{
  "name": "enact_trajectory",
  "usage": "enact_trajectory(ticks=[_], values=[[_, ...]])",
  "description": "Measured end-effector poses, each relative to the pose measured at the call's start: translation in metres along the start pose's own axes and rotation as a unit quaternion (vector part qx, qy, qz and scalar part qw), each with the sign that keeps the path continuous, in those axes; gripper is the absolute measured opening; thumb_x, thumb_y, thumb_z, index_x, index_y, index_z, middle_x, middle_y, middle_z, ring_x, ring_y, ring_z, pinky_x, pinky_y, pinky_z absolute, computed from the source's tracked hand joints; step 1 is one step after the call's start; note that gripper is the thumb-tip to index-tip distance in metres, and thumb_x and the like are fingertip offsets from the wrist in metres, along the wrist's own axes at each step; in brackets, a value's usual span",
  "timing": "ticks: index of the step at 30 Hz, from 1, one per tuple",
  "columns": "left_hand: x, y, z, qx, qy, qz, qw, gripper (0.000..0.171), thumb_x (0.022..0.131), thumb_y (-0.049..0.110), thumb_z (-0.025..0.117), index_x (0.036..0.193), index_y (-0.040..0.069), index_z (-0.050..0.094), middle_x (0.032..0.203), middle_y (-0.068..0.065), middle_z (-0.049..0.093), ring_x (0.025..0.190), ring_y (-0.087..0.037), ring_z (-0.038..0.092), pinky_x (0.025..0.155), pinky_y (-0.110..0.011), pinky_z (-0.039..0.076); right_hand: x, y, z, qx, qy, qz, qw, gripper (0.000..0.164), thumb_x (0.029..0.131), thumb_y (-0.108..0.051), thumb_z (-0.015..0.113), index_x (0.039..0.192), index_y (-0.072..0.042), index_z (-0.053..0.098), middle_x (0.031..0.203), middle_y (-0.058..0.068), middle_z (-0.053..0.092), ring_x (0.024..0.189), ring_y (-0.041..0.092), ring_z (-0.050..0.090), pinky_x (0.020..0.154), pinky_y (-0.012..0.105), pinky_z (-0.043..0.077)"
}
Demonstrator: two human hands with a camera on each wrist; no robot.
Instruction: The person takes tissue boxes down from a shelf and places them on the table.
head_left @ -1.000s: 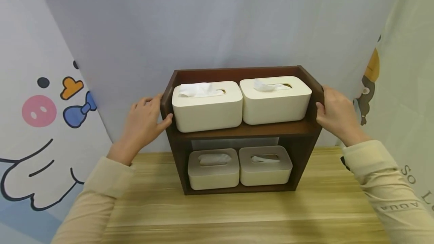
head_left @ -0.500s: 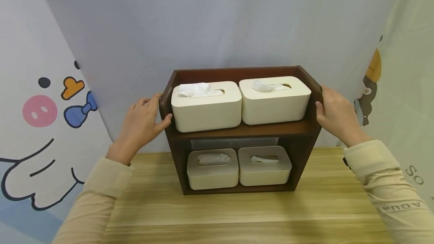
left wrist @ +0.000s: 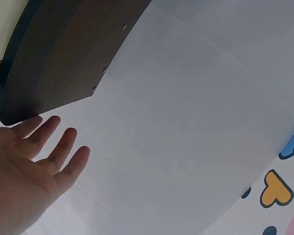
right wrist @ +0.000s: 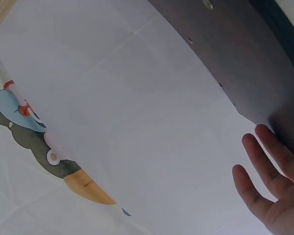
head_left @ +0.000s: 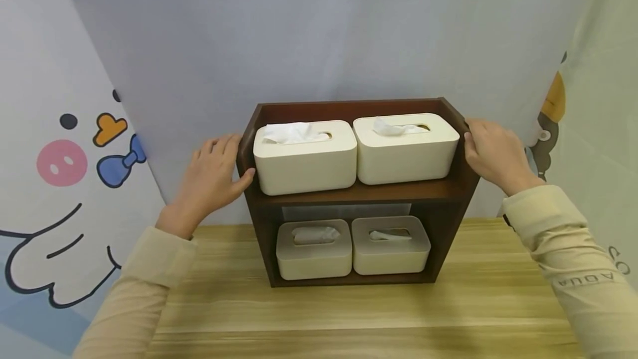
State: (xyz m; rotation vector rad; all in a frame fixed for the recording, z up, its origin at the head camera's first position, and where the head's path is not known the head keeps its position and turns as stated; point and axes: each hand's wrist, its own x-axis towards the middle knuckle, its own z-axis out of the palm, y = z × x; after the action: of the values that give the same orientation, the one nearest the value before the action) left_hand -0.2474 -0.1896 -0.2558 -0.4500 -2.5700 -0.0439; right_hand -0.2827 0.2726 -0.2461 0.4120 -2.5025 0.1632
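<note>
A dark brown two-tier shelf (head_left: 359,198) stands upright on the table, with two cream tissue boxes (head_left: 306,173) (head_left: 406,162) side by side on its top tier. Two more tissue boxes (head_left: 315,263) (head_left: 391,259) sit on the bottom tier. My left hand (head_left: 211,179) touches the shelf's left side panel (left wrist: 54,58), thumb over the front edge. In the left wrist view its fingers (left wrist: 66,147) spread loosely below the panel. My right hand (head_left: 498,154) rests at the right side panel's upper edge; its fingers (right wrist: 259,161) extend loosely beside that panel (right wrist: 245,58).
The wood-grain table (head_left: 349,323) extends in front of the shelf and to both sides. Behind hangs a pale grey curtain (head_left: 309,32). Cartoon-printed cloths hang at the left (head_left: 65,98) and right (head_left: 593,143).
My right hand has shifted a little upward along the right panel's edge. The left hand's fingers have risen slightly. Shelf and tissue boxes stand as before.
</note>
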Motion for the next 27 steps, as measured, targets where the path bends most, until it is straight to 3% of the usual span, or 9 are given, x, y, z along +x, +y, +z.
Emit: enact_trajectory(ticks=[5,11,15,22,27], values=[[0.01,0.003,-0.009,-0.002,-0.006,0.014,0.9999,0.061,0.088,0.033,0.052,0.139,0.003,0.034,0.14,-0.017,0.037,0.12,-0.042,0.037,0.093,-0.058,0.034,0.01,0.0,-0.006,-0.019,-0.059,0.012,0.998,0.04,0.094,-0.011,0.031,0.125,0.01,0.047,0.117,0.033,0.052,0.104,0.05,0.049,0.079,0.061,0.04],[0.027,0.014,-0.019,0.004,-0.024,0.024,0.9994,0.06,0.093,0.042,0.041,0.142,0.01,0.03,0.143,-0.012,0.035,0.126,-0.039,0.033,0.099,-0.055,0.03,0.016,0.0,-0.008,-0.046,-0.118,0.025,0.992,0.044,0.096,-0.015,0.026,0.132,0.006,0.04,0.127,0.031,0.046,0.11,0.05,0.043,0.085,0.063,0.034],[0.04,0.023,-0.02,0.0,-0.048,0.041,0.998,0.061,0.094,0.049,0.034,0.143,0.013,0.028,0.145,-0.01,0.034,0.129,-0.037,0.031,0.102,-0.054,0.026,0.015,0.002,-0.003,-0.049,-0.105,0.023,0.993,0.044,0.096,-0.015,0.027,0.132,0.006,0.04,0.125,0.031,0.047,0.109,0.05,0.045,0.084,0.063,0.034],[0.066,0.032,-0.007,-0.011,-0.097,0.079,0.9921,0.067,0.092,0.056,0.034,0.143,0.014,0.029,0.145,-0.009,0.034,0.131,-0.034,0.03,0.105,-0.052,0.024,0.013,0.003,0.0,-0.048,-0.076,0.011,0.996,0.043,0.095,-0.012,0.028,0.13,0.009,0.042,0.123,0.032,0.048,0.109,0.05,0.045,0.083,0.062,0.035],[0.08,0.035,0.0,-0.001,-0.14,0.086,0.9863,0.076,0.088,0.066,0.029,0.144,0.015,0.027,0.146,-0.009,0.033,0.132,-0.034,0.029,0.105,-0.052,0.025,0.012,0.003,0.001,-0.05,-0.072,0.006,0.996,0.043,0.094,-0.012,0.029,0.13,0.009,0.042,0.123,0.032,0.048,0.109,0.05,0.045,0.083,0.062,0.035]])
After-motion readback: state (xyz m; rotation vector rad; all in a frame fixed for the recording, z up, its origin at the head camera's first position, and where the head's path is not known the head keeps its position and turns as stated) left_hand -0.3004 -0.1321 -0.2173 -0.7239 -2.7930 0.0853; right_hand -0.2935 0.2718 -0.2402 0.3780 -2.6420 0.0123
